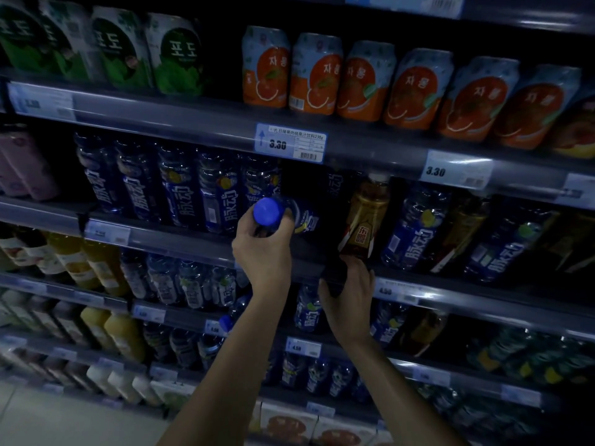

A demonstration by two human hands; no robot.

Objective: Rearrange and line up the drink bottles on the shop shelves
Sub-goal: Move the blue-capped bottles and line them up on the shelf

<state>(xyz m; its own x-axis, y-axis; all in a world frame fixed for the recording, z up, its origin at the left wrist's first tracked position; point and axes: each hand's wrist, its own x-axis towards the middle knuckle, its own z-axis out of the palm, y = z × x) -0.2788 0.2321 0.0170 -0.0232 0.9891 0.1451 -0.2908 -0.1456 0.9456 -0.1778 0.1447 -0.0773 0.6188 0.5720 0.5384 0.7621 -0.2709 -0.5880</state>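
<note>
Drink bottles on the middle shelf [180, 239] are mostly sorted at the left end. A tidy row of blue bottles [190, 191] stands along the front edge, then there's a dark gap right where the hands are.

The left grip [262, 249] is wrapped round the neck of a blue-capped bottle [306, 220], just under the cap. That bottle is tipped over, with its cap pointing back at the camera and its base heading into the gap. The right grip [349, 300] is closed round the base of an amber bottle [363, 220], which leans a bit at the shelf's front edge, between the gap and more blue bottles [415, 226] further right. So both grips are full, neither one open.

My guess is the amber one is the odd one out and the blue one is taking the slot. If so:

- Stand the blue bottle upright before sliding it in, so it doesn't knock its neighbour on the left.
- Turn the label to face front like the rest of the row.
- Bring it flush with the front edge.
- Keep the amber bottle pulled well clear while doing that, since holding it by the base makes it top-heavy.

It looks like another bottle is sitting deeper in the gap, but it's too dark to tell.
</note>
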